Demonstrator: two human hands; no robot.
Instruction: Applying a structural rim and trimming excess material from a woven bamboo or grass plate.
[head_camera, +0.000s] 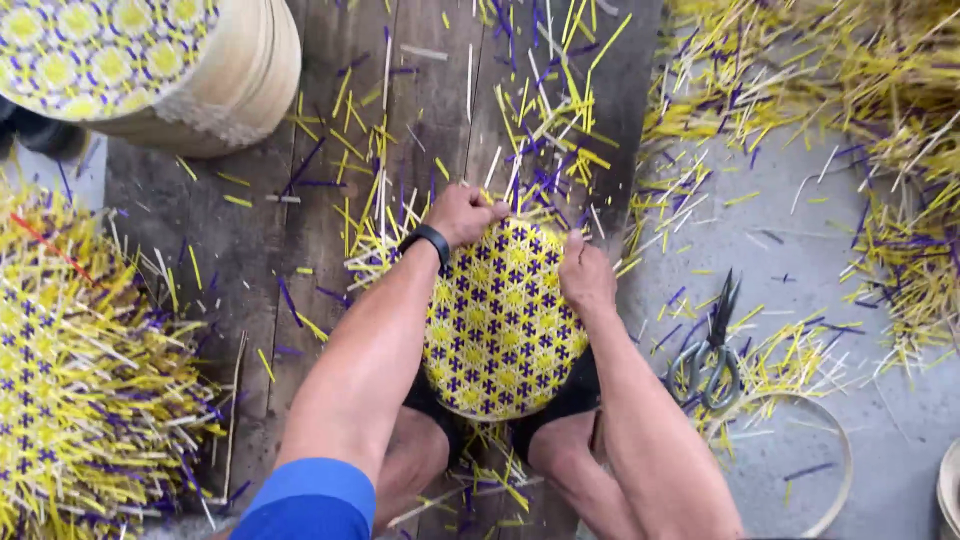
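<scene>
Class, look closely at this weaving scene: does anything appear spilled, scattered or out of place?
Yes. Cut yellow and purple strips lie scattered across the wooden board and the grey floor. Scissors lie among them, near the right hand. Both hands, the left hand too, grip the woven disc.

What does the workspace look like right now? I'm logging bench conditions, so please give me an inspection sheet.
Surface: dark wooden planks, grey floor to the right.
Job's things: round yellow-and-purple woven panel resting on the knees, loose strip ends at its far edge.
Clutter: cut yellow and purple strips scattered all over; scissors; thin hoop.
Hands: left hand and right hand both gripping the panel's far rim; black wristband on the left.
Cables: nothing seen.
Surroundings: finished woven basket top left; unfinished weave at left.
</scene>
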